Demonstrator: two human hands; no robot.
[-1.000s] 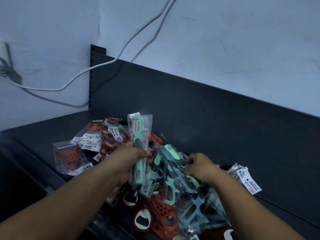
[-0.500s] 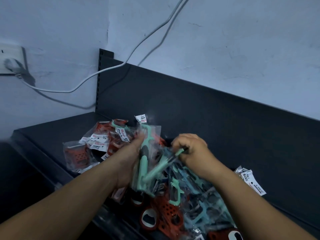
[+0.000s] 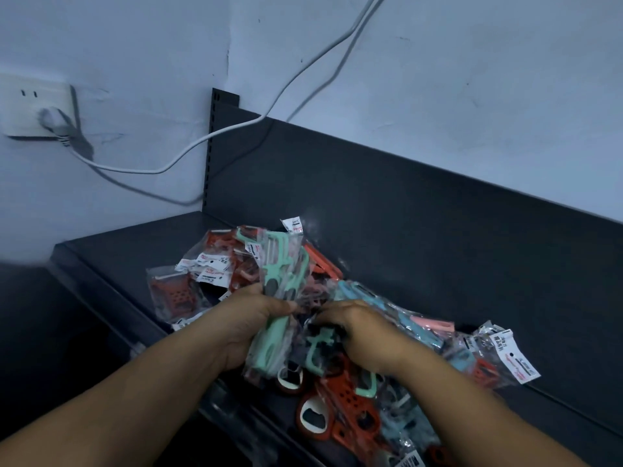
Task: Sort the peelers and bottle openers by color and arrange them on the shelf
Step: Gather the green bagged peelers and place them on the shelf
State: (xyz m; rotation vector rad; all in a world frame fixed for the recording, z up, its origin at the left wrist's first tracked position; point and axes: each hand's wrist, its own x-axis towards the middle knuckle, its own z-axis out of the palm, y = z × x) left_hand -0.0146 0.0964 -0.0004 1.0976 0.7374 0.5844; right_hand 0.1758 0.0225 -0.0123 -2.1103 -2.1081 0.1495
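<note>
A heap of bagged peelers and bottle openers (image 3: 337,399) in red, mint green, blue and pink lies on the dark shelf (image 3: 128,251). My left hand (image 3: 249,325) grips a bunch of mint green peelers (image 3: 279,274) in clear bags, held upright above the heap. My right hand (image 3: 357,328) is down on the heap, fingers curled over another mint green peeler (image 3: 320,348). Red bottle openers (image 3: 313,416) lie at the front of the heap. More red packets (image 3: 175,294) sit at the left.
The shelf's dark back panel (image 3: 404,214) rises behind the heap. A white cable (image 3: 209,139) runs from a wall socket (image 3: 33,109) at the left across the wall. Bare shelf surface lies left of the heap.
My right hand has dropped from the left-hand bunch back onto the heap and closed over another green peeler. The left hand keeps its bunch, which looks thicker now.
</note>
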